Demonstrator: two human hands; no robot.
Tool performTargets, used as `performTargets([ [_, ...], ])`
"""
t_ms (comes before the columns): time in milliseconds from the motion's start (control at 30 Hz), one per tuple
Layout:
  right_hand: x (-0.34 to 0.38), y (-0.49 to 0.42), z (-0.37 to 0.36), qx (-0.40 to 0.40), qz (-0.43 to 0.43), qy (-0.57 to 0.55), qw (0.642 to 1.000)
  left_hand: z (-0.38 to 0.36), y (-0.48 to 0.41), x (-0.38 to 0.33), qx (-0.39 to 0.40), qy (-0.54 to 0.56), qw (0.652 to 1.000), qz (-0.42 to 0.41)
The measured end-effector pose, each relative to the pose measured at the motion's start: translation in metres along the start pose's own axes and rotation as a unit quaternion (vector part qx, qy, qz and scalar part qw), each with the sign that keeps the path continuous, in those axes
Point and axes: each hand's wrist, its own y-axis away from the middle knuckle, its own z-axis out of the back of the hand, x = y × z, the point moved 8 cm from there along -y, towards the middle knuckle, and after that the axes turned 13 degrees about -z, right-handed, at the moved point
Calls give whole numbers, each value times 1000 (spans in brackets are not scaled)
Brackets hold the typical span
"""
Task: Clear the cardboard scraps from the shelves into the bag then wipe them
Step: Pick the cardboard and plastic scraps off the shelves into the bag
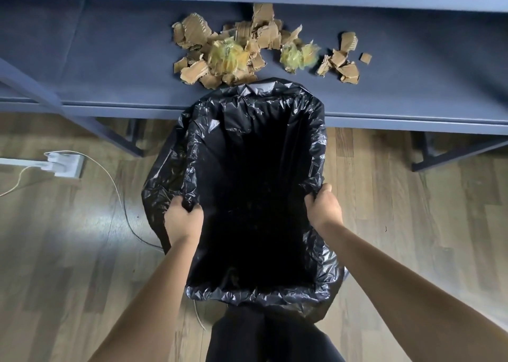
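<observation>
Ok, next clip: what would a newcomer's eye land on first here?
A black bin bag gapes in the centre, its side rims pinched by the left-hand grip and the right-hand grip. Just beyond its far rim, torn cardboard scraps mixed with two yellow-green plastic wads lie heaped on the dark blue shelf.
</observation>
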Motion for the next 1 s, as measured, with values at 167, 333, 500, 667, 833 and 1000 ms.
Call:
performTargets([
  [167,18,14,16,-37,6,212,977,-1,-4,-18,138,-213,967,-30],
  [333,73,50,38,-95,138,240,956,17,-2,-64,210,-294,929,-80],
  [500,123,103,71,-115,234,212,942,49,10,-159,204,-230,930,-201],
  [667,177,165,119,-169,345,221,896,94,13,-247,173,-157,926,-297],
  [833,218,217,171,-188,372,186,889,140,15,-310,147,-137,917,-345],
  [1000,253,263,228,-222,389,177,876,191,14,-368,121,-114,912,-375],
])
